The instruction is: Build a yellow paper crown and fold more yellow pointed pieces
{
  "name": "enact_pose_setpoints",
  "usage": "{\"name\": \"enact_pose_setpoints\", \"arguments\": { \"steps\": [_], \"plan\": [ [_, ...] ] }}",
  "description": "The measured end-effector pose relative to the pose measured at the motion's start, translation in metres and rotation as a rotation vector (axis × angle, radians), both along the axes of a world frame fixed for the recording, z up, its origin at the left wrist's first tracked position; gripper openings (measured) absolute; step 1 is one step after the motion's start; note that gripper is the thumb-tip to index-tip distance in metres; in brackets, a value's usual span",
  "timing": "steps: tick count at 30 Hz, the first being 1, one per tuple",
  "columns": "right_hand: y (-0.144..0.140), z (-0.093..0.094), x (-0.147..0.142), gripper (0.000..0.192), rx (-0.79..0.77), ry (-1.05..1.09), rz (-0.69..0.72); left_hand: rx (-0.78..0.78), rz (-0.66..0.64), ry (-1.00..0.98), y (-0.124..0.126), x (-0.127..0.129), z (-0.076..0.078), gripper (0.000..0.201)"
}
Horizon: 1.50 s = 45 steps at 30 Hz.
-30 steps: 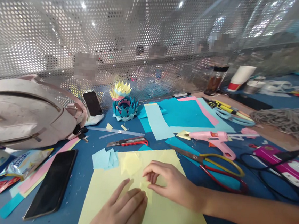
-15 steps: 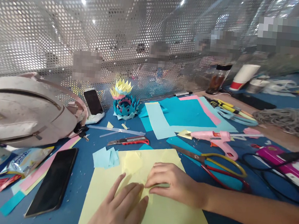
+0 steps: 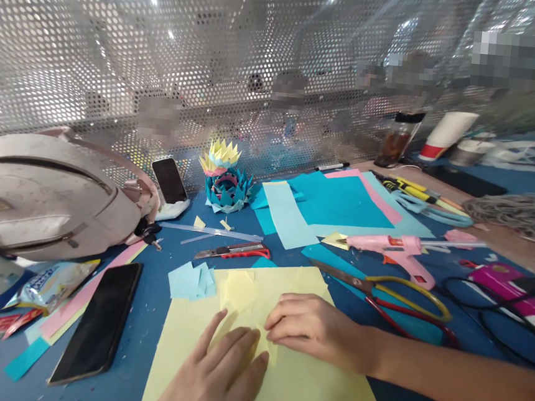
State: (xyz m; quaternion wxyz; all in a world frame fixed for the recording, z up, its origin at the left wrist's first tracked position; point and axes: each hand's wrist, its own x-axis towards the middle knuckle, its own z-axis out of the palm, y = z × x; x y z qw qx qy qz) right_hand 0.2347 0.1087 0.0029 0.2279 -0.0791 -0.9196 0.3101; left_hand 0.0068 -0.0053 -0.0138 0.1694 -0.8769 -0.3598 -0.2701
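A large pale yellow sheet (image 3: 325, 393) lies on the blue table under both hands. On it, my left hand (image 3: 219, 371) presses a small yellow paper piece (image 3: 269, 349) between thumb and fingers, with one finger stretched out to the side. From the other side, my right hand (image 3: 312, 326) closes its bent fingers on the same piece. Much of that piece is hidden by the fingers, and its folds are hard to see. Beyond the hands lie small yellow squares (image 3: 240, 288) and light blue squares (image 3: 192, 281).
Scissors (image 3: 367, 287) and a pink glue gun (image 3: 404, 245) lie to the right, a red utility knife (image 3: 235, 251) ahead. A folded paper ornament (image 3: 226, 187) stands behind, near blue sheets (image 3: 347, 201). A phone (image 3: 97, 323) and a backpack (image 3: 52, 194) are on the left.
The view has shifted slightly, so things sit a little further right. My right hand's fingers have drawn closer together over the small yellow paper; my left hand barely moves.
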Motion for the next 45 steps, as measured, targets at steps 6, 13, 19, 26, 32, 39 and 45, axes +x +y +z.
{"name": "enact_pose_setpoints", "arguments": {
  "steps": [6,13,19,26,32,39,45],
  "plan": [
    [0.000,0.001,0.000,0.023,0.059,-0.040,0.010,-0.002,0.002,0.026,0.001,0.001,0.005,0.022],
    [0.000,0.005,-0.002,0.022,0.080,-0.034,0.004,-0.037,0.017,0.140,0.003,-0.001,0.012,0.037],
    [0.000,0.011,-0.001,0.023,0.089,-0.074,-0.011,-0.030,0.015,0.148,0.003,-0.001,0.011,0.035],
    [-0.002,0.008,-0.002,0.027,0.107,-0.042,-0.094,-0.047,0.006,0.123,0.003,-0.001,0.009,0.033],
    [-0.002,0.006,-0.001,0.026,0.173,-0.036,-0.075,-0.099,0.001,0.092,0.003,-0.003,0.007,0.035],
    [-0.008,0.004,-0.002,0.023,0.405,-0.054,-0.117,-0.121,0.010,0.110,0.003,-0.003,0.009,0.034],
    [-0.014,0.008,-0.004,0.023,0.417,-0.125,-0.190,-0.156,0.017,0.116,0.000,-0.002,0.010,0.036]
  ]
}}
